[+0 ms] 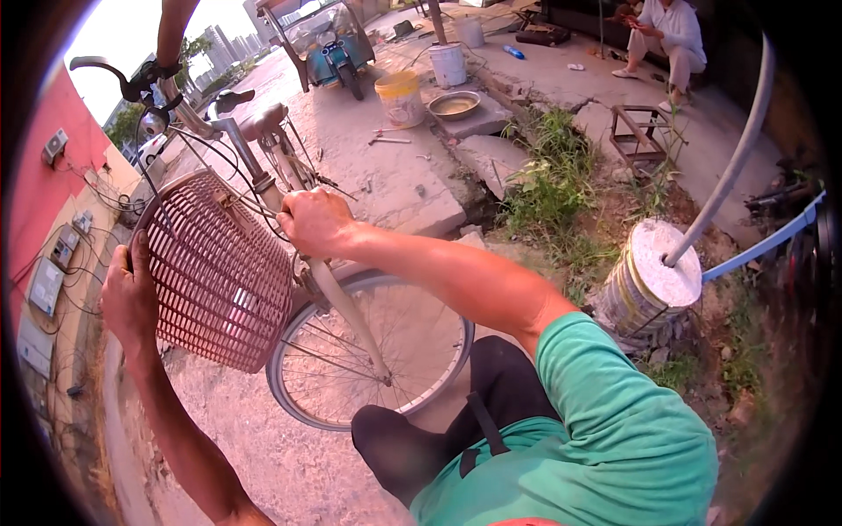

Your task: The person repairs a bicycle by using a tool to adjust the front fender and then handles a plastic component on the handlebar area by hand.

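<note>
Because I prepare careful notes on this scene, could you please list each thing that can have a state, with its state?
Left hand: gripping the edge of the basket
Right hand: closed at the front of the bicycle
Basket: held; contents unclear
Front wheel: attached
Yellow bucket: upright
Basin: open side up
Blue vehicle: standing, no rider visible
Pole: standing in the filled bucket
Person in white: seated

A soft, creased, teal-green cloth shirt [579, 465] covers the torso, its loose right short sleeve [605, 386] ending near the elbow. Beyond the shirt's lower edge show black fabric trousers [509, 373]. A flat black strap [486, 422] crosses that edge; a shorter dark tab [469, 461] lies on the shirt beside it. Left hand [132, 294] and right hand [320, 223] are bare.
</note>
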### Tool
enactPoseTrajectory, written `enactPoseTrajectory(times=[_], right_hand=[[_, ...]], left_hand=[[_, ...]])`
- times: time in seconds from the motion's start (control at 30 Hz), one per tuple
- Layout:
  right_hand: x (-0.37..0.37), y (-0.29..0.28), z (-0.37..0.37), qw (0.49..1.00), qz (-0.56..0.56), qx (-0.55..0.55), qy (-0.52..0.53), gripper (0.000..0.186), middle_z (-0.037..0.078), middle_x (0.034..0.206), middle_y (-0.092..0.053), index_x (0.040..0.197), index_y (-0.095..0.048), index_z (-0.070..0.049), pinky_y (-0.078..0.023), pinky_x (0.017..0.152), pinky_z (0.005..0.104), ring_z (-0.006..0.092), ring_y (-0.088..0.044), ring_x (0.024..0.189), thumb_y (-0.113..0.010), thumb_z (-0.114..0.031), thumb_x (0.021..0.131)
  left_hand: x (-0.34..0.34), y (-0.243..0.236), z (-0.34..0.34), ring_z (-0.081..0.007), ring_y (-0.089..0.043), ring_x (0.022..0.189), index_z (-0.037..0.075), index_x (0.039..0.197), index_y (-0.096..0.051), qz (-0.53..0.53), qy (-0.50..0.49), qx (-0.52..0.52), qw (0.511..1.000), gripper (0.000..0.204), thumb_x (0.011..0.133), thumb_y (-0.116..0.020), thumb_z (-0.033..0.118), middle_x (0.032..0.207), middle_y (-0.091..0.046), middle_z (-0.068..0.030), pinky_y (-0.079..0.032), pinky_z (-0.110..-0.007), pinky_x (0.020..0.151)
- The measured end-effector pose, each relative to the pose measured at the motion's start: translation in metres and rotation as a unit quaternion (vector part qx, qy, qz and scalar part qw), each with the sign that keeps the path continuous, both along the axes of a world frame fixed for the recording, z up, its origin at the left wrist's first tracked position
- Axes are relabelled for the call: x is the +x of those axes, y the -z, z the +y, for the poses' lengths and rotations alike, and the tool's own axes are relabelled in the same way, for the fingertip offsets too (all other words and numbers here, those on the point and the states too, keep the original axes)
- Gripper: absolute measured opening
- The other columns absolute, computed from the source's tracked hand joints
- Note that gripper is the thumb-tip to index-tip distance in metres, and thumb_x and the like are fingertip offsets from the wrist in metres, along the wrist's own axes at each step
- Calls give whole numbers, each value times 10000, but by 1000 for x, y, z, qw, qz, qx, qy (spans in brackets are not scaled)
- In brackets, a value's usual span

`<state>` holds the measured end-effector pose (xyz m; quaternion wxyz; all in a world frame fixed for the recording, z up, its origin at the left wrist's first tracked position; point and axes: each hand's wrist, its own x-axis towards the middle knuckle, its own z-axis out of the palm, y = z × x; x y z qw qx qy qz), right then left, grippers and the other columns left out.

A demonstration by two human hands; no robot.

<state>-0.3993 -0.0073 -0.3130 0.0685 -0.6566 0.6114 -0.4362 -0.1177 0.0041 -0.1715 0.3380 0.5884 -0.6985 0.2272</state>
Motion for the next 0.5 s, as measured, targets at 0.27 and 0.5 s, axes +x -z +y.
enactPoseTrajectory(times=[0.27, 0.5], right_hand=[[19, -28, -41, 1000, 0, 14, 23, 307, 228, 1080, -748, 1085, -746, -62, -577, 952, 474, 381, -728, 1059, -628, -323, 975], [2, -41, -40, 995, 98, -4, -30, 357, 191, 1078, -757, 1144, -747, -102, -554, 965, 490, 373, -721, 1064, -612, -381, 969]], left_hand=[[5, 3, -4, -432, -671, 834, 72, 985, -640, 8, 22, -9, 1000, 669, 1039, -403, 695, 821, -678, -197, -477, -508, 708], [4, 0, 0, -439, -687, 868, 88, 994, -651, -16, 3, -19, 1000, 703, 1023, -378, 736, 861, -710, -194, -496, -517, 734]])
